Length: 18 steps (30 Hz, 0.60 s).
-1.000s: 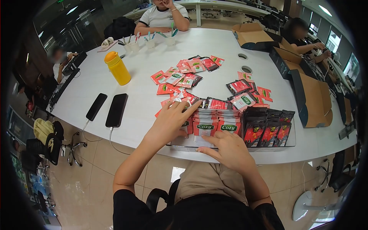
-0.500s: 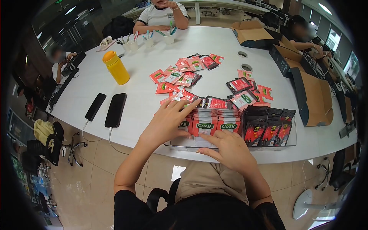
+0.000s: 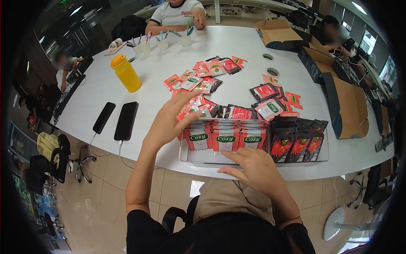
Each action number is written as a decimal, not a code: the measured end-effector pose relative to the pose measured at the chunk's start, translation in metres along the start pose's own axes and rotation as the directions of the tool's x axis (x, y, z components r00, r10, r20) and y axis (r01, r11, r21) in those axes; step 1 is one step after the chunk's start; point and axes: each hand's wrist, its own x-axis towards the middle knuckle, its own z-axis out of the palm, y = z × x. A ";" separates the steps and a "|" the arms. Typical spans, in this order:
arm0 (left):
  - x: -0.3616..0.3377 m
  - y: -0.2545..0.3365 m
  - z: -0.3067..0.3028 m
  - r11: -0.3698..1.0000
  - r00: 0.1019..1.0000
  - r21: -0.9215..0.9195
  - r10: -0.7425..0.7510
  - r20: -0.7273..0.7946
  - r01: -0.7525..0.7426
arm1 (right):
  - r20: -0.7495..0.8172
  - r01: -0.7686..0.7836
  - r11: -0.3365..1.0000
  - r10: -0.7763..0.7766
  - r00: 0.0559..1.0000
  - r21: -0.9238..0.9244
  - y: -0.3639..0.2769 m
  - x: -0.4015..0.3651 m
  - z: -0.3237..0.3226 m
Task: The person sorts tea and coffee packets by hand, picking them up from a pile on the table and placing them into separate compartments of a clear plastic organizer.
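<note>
Cozy sachets [image 3: 224, 138] stand filed in the clear tray [image 3: 186, 159] at the table [image 3: 148, 95]'s near edge (loose sachets [image 3: 203, 80] litter mid-table, unsorted). Left hand [image 3: 169, 122] hovers spread and empty; right hand [image 3: 253, 169], fingers open, seemingly just touches the tray.

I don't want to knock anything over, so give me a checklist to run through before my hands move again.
1. Left hand empty: ok, fingers open, raised over the loose sachets.
2. Right hand on the clear tray: ok, resting at its front wall.
3. Cozy sachets standing in rows: ok.
4. Dark sachets upright at the tray's right end: ok.
5. Loose sachets tidy: not ok, scattered across the table.
6. Phones clear of the left arm: ok, apart to its left.
</note>
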 end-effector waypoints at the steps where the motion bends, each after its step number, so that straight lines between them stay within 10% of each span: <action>1: 0.002 -0.005 -0.001 1.000 0.998 -0.022 -0.007 -0.055 0.006 | -0.026 0.007 1.000 -0.006 1.000 0.014 0.000 -0.001 0.000; 10: 0.031 -0.082 0.007 0.989 0.927 -0.135 -0.111 -0.357 0.067 | -0.620 0.188 0.982 -0.152 0.770 -0.008 0.017 -0.030 -0.022; 18: 0.031 -0.121 0.025 0.961 0.902 -0.116 -0.275 -0.333 0.250 | -0.933 -0.305 0.945 0.208 0.292 0.115 0.105 -0.096 -0.055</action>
